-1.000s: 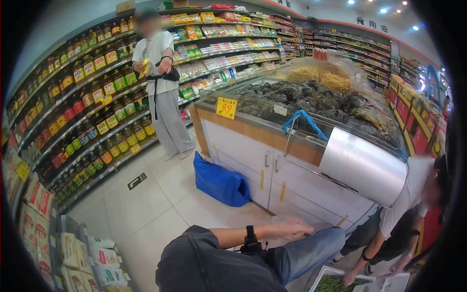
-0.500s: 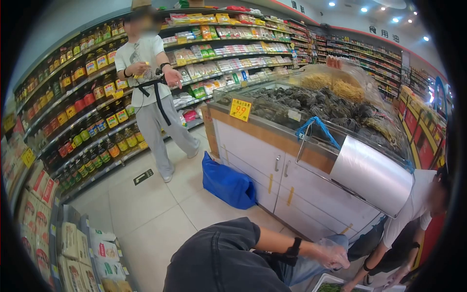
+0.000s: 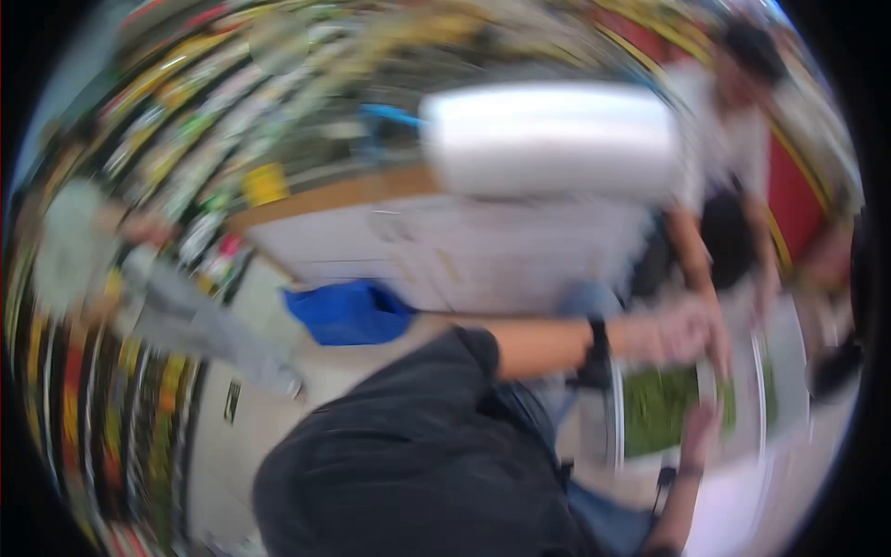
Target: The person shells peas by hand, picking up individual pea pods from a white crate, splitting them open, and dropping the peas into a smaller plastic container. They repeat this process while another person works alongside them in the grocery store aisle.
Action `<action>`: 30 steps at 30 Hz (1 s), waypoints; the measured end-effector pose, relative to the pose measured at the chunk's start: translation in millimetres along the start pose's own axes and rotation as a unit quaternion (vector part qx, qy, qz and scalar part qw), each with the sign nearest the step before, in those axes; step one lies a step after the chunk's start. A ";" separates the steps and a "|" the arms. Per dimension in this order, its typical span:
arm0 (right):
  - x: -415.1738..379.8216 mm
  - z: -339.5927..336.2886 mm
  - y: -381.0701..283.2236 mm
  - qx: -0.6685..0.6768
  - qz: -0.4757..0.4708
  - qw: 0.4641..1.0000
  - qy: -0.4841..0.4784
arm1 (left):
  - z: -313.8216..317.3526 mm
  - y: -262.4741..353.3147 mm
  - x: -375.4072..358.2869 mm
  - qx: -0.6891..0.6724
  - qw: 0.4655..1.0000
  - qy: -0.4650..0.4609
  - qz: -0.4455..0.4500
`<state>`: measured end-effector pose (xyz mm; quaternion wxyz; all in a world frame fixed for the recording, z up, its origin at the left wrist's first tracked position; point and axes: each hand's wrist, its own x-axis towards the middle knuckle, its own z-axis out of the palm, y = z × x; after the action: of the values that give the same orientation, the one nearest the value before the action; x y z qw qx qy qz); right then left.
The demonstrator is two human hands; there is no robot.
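Note:
My left hand (image 3: 664,334), a dark band at its wrist, reaches across the upper edge of a white box (image 3: 619,418). In the box lies a mass of green leafy produce (image 3: 661,410). My right hand (image 3: 702,434) comes up from below at the right part of the produce. Motion blur smears the fingers of both hands, and I cannot tell whether they hold anything. A co-worker's hand (image 3: 719,345) reaches down right beside my left fingertips; that person's other hand (image 3: 766,292) hangs by a second pale box (image 3: 787,348).
A large plastic roll (image 3: 552,139) juts from a white cabinet (image 3: 501,237) ahead. On the tiled floor sits a blue bag (image 3: 348,313). At the left stands another person in grey trousers (image 3: 200,320), near stocked shelves (image 3: 111,436). A crouching co-worker (image 3: 719,130) is at the upper right.
The view has swung right and down, showing more of the boxes. My left hand is now over the produce box, and my right hand has come into view.

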<state>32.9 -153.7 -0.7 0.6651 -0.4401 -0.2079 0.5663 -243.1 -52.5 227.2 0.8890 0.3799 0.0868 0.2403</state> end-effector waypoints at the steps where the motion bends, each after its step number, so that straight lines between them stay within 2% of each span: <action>1: -3.1 11.0 -7.0 0.008 -0.005 1.000 -0.023 | 9.2 4.2 9.8 -0.018 1.000 -0.007 -0.012; 2: 6.8 0.8 -12.5 0.080 0.045 0.990 -0.110 | 14.7 8.6 26.6 -0.033 0.999 -0.012 -0.021; 3: 6.2 0.0 -12.2 0.062 0.038 0.996 -0.052 | 16.5 6.7 40.6 -0.046 0.998 -0.002 -0.050; 4: 6.8 1.3 -16.8 0.133 0.065 0.986 -0.078 | 18.8 1.0 57.5 -0.056 0.997 -0.001 -0.055; 5: -1.7 18.5 -25.5 0.151 0.061 0.987 -0.012 | 21.0 -8.1 74.6 -0.062 0.997 0.008 -0.050; 8: -10.1 30.9 -37.0 0.166 0.050 0.983 0.052 | -1.5 -54.7 111.9 -0.139 0.983 -0.054 -0.103; 11: -11.2 27.6 -42.0 0.175 0.038 0.979 0.098 | -31.0 -106.6 130.7 0.084 0.981 -0.009 -0.174; 14: -1.8 4.6 -25.5 0.192 0.023 0.973 0.128 | -53.2 -141.0 127.6 0.282 0.927 0.037 -0.246; 17: 5.3 -26.3 -7.2 0.206 0.045 0.960 0.185 | -94.2 -185.5 127.2 0.313 0.901 0.005 -0.300; 20: 7.9 -44.8 12.0 0.219 0.088 0.943 0.235 | -129.9 -230.0 121.6 0.322 0.886 0.020 -0.332; 21: 12.3 -48.3 13.7 0.207 0.108 0.938 0.257 | -148.5 -250.2 120.2 0.400 0.865 0.004 -0.302; 22: 16.9 -49.3 14.7 0.178 0.149 0.929 0.289 | -159.2 -262.9 118.2 0.474 0.839 -0.006 -0.269; 23: 19.5 -54.7 22.3 0.171 0.161 0.927 0.293 | -159.6 -267.8 114.1 0.462 0.843 -0.001 -0.274; 25: 26.9 -70.1 44.5 -0.010 0.210 0.937 0.280 | -148.1 -263.2 108.8 0.591 0.794 -0.115 -0.087; 26: 32.8 -79.5 54.7 -0.017 0.213 0.937 0.278 | -140.3 -254.9 108.6 0.606 0.769 -0.154 -0.137; 27: 32.7 -86.0 70.8 -0.088 0.261 0.921 0.276 | -137.2 -249.0 103.7 0.600 0.775 -0.146 -0.138; 28: 32.1 -99.1 92.8 -0.155 0.309 0.899 0.270 | -134.4 -247.7 97.1 0.605 0.763 -0.178 -0.141; 29: 35.3 -126.2 129.2 -0.157 0.318 0.896 0.266 | -131.8 -244.9 90.2 0.610 0.749 -0.212 -0.144; 30: 43.3 -160.6 171.8 -0.484 0.261 0.832 0.073 | -128.4 -239.3 84.5 0.609 0.751 -0.208 -0.148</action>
<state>71.3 -174.3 -235.8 0.2074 -0.7835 -0.2836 0.5125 -126.4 -72.0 -31.4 0.4900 0.8638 0.0828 -0.0825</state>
